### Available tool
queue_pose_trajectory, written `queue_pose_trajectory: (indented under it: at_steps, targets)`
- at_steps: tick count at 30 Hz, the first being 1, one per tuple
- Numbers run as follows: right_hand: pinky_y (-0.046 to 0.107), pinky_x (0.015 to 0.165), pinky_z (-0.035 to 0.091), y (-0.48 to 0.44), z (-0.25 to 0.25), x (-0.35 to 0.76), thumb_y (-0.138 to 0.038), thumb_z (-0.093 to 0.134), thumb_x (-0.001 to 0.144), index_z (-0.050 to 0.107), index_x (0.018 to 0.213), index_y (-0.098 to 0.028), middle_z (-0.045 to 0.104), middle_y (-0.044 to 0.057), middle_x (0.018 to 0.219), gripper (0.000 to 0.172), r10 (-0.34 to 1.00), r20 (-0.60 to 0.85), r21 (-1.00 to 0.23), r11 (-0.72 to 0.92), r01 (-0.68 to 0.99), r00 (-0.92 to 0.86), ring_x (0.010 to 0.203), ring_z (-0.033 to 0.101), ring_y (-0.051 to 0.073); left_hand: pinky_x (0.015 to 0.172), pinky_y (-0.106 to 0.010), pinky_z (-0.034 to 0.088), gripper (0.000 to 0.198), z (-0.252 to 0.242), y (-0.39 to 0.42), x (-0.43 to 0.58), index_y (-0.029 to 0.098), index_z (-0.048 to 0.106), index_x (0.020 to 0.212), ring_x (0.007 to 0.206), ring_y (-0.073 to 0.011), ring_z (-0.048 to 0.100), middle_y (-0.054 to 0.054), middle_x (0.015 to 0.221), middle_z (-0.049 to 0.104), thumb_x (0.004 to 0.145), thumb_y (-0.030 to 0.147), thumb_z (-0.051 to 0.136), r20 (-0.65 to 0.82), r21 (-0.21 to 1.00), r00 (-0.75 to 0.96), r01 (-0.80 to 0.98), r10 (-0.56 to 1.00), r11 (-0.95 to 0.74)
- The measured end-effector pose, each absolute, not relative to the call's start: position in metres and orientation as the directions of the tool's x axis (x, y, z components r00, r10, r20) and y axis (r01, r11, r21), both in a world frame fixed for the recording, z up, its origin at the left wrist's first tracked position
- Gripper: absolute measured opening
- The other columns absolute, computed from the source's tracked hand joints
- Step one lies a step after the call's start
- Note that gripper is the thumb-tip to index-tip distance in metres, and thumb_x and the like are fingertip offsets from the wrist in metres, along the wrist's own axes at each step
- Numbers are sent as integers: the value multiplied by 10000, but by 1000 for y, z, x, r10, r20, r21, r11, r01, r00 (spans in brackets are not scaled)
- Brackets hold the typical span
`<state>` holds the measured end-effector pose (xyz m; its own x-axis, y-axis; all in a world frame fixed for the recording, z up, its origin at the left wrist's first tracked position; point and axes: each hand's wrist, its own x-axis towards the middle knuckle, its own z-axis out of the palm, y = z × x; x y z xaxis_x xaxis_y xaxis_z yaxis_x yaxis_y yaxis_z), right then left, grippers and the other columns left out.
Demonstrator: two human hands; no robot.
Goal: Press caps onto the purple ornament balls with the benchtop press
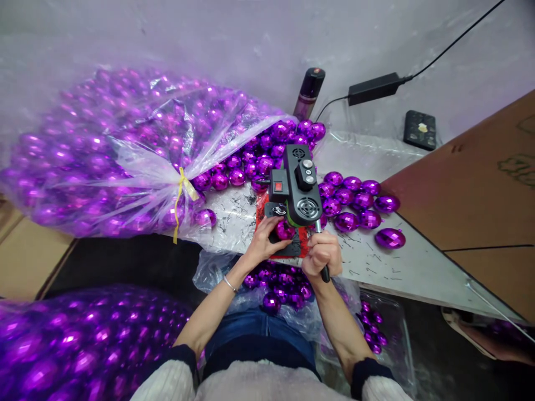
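1. Purple ornament (285,229) sits on the red base (292,253) of the black machine (298,184), just under its head. The fingers of the left hand (262,240) are closed around it from the near side.
2. The right hand (321,253) is a tight fist, and its fingers wrap the thin lever (325,273) that comes out of the machine toward the person.
3. I think the main risk is a pinch, because the left fingertips are very near the machine head. The ornament is also round and glossy, so it may turn or slip out of place.
4. Loose ornaments (359,203) lie just beside the machine on the right. A sweeping wrist can roll them, and a single ornament (389,238) lies apart from them, near the cardboard box (472,184).
5. The near edge of the counter (397,267) is just under both wrists, with an open bag (280,284) of ornaments below it on the lap. A big tied bag (125,150) fills the left side and the box closes the right, so only a narrow strip is free.
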<state>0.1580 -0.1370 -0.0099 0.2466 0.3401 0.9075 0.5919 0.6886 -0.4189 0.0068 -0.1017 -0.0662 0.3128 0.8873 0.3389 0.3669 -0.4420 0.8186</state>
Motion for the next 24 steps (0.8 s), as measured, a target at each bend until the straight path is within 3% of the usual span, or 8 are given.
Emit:
queue_pose_trajectory:
  at_steps: [7, 11, 14, 17, 21, 24]
  targets:
    - [349, 529, 418, -132, -17, 154, -355, 378, 1083, 476, 773, -272, 533, -22, 670, 335, 297, 911, -412, 704, 578, 288, 527, 493, 147, 1232, -570, 469, 651, -69, -100, 8, 214, 648, 1383, 1327, -311, 681, -138, 1358, 735, 818, 411, 906, 365, 815, 300, 354, 881, -458]
    - [364, 589, 456, -129, -26, 157, -348, 381, 1086, 473, 776, -268, 563, -23, 668, 333, 273, 941, -335, 671, 662, 199, 541, 530, 148, 1216, -571, 485, 636, -69, -99, 8, 221, 659, 1369, 1328, -317, 680, -136, 1352, 735, 815, 410, 906, 357, 824, 291, 350, 888, -446]
    - [357, 605, 443, -129, -19, 160, -314, 433, 1068, 505, 749, -259, 580, -25, 668, 332, 262, 948, -316, 730, 606, 179, 554, 523, 145, 1220, -579, 476, 644, -67, -97, 9, 226, 656, 1369, 1322, -319, 682, -136, 1354, 730, 813, 431, 907, 340, 836, 302, 337, 891, -433]
    - [338, 589, 416, -135, 6, 160, -234, 472, 1039, 519, 711, -247, 585, -23, 674, 331, 317, 917, -398, 731, 555, 241, 576, 533, 145, 1215, -579, 481, 663, -67, -96, 9, 214, 639, 1384, 1332, -324, 675, -151, 1364, 719, 819, 441, 901, 368, 833, 306, 312, 878, -458]
    - [318, 578, 409, -147, 47, 159, -278, 488, 1055, 594, 742, -225, 585, -14, 678, 334, 544, 780, -609, 549, 572, 308, 581, 539, 132, 1197, -571, 508, 650, -71, -113, 4, 213, 573, 1443, 1365, -327, 659, -175, 1407, 691, 889, 428, 837, 429, 790, 322, 321, 844, -523]
    - [314, 575, 426, -149, 59, 160, -306, 496, 1062, 613, 740, -220, 576, -14, 657, 353, 559, 774, -615, 555, 560, 297, 579, 546, 130, 1239, -621, 455, 591, -77, -142, -4, 208, 538, 1452, 1385, -325, 654, -193, 1423, 677, 956, 448, 753, 493, 683, 379, 389, 783, -618]
